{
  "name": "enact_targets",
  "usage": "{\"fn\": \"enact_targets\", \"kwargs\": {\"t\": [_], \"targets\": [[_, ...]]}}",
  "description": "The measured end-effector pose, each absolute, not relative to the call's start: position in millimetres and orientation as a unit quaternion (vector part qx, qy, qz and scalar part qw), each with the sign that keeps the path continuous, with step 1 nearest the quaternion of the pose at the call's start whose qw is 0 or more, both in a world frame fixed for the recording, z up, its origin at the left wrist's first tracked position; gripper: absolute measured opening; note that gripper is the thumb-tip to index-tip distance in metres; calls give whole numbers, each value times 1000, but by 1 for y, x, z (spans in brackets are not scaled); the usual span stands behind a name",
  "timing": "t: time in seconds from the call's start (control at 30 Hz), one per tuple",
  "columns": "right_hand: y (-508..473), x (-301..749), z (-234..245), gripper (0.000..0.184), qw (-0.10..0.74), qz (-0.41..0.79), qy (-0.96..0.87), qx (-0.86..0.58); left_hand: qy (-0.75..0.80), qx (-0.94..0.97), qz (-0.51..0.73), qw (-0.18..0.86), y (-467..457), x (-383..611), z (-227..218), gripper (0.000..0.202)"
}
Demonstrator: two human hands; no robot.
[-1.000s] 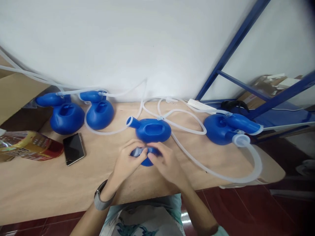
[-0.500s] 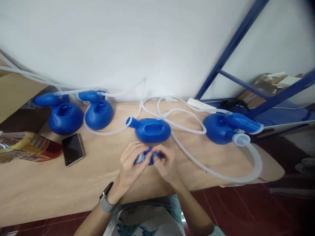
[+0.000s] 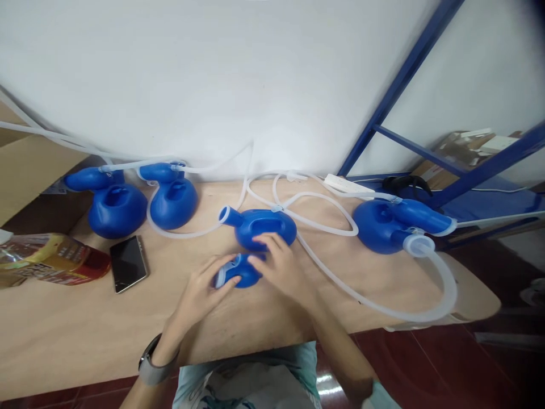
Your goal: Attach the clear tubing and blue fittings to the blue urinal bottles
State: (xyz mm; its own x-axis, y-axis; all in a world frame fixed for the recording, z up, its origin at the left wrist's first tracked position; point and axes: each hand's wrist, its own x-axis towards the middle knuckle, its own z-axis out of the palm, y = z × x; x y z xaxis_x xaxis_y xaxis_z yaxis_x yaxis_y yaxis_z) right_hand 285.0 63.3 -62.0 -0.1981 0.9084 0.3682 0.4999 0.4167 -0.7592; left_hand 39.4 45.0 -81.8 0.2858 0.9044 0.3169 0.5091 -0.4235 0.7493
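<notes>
My left hand [image 3: 208, 287] grips a small blue plastic spout [image 3: 246, 272] with a whitish rim, thumb in front and fingers behind, low over the table. My right hand [image 3: 279, 264] is at the spout's right end with its fingers apart; whether its thumb or fingertips touch the spout I cannot tell. Just behind lies a blue plastic jug [image 3: 283, 227] with a hollow grip, its open neck pointing left. My right fingers partly cover that jug. A clear hose [image 3: 332, 213] loops behind it.
Two blue jugs with hoses, a near one [image 3: 117, 213] and another [image 3: 174, 201], stand at left. A phone [image 3: 128, 264] and a labelled bottle [image 3: 55, 258] lie near them. Another blue jug [image 3: 374, 227] is at right. A blue metal frame [image 3: 400, 85] rises behind.
My right hand has opened and moved slightly up, away from the spout. My left hand has shifted left with the spout, so more of its blue body shows.
</notes>
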Motion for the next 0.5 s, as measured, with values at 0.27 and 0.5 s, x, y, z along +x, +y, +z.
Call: {"fn": "enact_targets", "kwargs": {"t": [0.27,0.5], "targets": [[178,375,-83,38,297,7,-792,-533,616,365,548,432,57,17,-92,57],[149,365,-63,34,293,-16,-884,-363,567,271,594,502,55,31,-73,63]]}}
